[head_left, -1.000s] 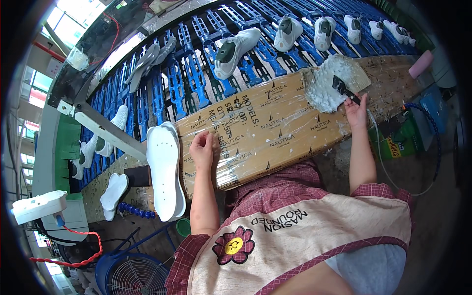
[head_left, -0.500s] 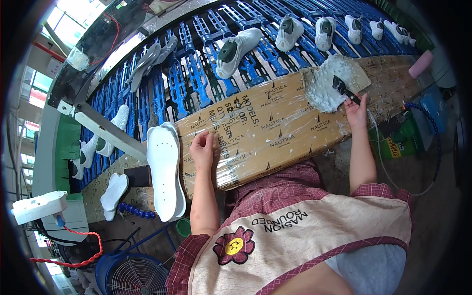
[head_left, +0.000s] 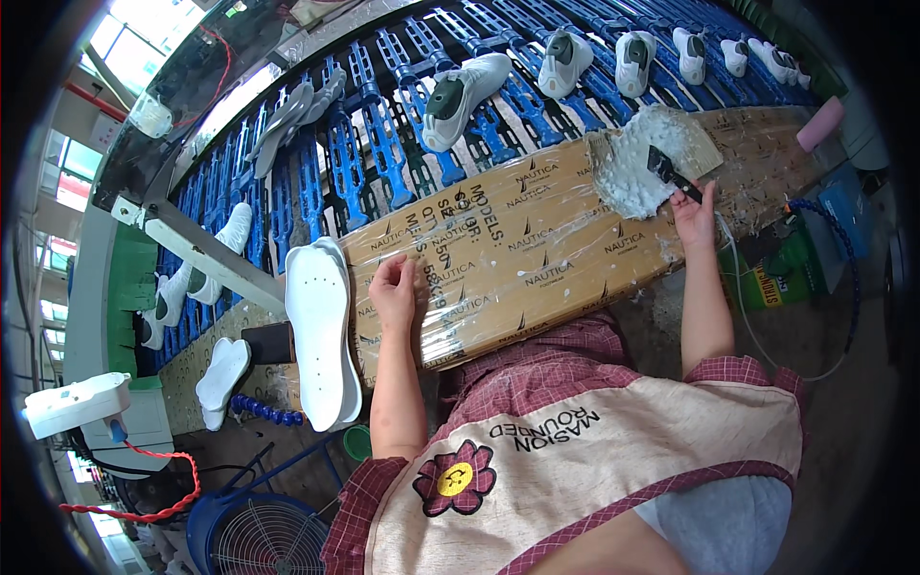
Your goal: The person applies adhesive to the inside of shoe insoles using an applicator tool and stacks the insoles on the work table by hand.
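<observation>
My right hand point(head_left: 696, 217) is wrapped round the handle of a black brush point(head_left: 674, 173). Its head rests on a lumpy mound of white, paste-like material point(head_left: 640, 163) at the right of the cardboard-covered bench. Over the left part of that bench, my left hand point(head_left: 393, 292) is closed, thumb against curled fingers, with nothing visible in it. Just left of it lies a stack of white insoles point(head_left: 321, 331) with small holes. Beyond the bench, a white shoe with a dark lining point(head_left: 465, 101) sits on the blue slatted conveyor point(head_left: 383, 158).
More white shoes point(head_left: 565, 65) stand along the conveyor, with grey sole-shaped pieces point(head_left: 287, 125) at its left. A white metal bar point(head_left: 216, 251) crosses near the insoles. Below left are smaller white insoles point(head_left: 223, 376) and a blue fan point(head_left: 273, 537). A pink roll point(head_left: 820, 126) lies far right.
</observation>
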A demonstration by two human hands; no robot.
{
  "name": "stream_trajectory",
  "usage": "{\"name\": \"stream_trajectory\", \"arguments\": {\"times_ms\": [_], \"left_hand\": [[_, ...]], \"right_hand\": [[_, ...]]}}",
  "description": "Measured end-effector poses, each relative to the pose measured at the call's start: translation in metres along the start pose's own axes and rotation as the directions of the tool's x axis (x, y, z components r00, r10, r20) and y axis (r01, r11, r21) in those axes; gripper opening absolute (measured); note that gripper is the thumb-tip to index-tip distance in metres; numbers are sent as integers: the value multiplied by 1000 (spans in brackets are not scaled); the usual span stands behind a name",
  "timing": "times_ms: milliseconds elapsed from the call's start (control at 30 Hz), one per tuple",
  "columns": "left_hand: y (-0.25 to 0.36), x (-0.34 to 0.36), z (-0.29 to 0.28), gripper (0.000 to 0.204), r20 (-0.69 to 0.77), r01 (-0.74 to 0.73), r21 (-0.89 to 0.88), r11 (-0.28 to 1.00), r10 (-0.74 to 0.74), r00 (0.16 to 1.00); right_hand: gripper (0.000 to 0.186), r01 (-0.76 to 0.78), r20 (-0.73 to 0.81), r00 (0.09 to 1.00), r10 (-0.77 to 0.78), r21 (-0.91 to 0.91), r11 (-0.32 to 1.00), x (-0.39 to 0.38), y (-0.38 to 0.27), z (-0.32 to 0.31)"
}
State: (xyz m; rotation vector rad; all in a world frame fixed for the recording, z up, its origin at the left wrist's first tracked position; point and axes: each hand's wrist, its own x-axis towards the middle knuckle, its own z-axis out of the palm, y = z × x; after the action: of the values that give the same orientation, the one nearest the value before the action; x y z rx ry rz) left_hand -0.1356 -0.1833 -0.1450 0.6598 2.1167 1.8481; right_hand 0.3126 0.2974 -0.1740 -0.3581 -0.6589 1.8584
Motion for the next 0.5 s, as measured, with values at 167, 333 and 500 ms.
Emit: {"name": "stream_trajectory", "arguments": {"times_ms": [167, 333, 500], "left_hand": [[-1, 1, 1, 17, 3, 6, -1, 1000, -6, 1000], [0, 4, 2, 17, -2, 18, -23, 1000, -18, 1000], [20, -2, 2, 21, 52, 40, -110, 993, -34, 998]], "right_hand": [[45, -2, -4, 1000, 2, -3, 1000, 0, 0, 0], [45, -9, -14, 1000, 9, 1, 1000, 1, 0, 0], [44, -28, -36, 999, 29, 10, 1000, 3, 3, 0]]}}
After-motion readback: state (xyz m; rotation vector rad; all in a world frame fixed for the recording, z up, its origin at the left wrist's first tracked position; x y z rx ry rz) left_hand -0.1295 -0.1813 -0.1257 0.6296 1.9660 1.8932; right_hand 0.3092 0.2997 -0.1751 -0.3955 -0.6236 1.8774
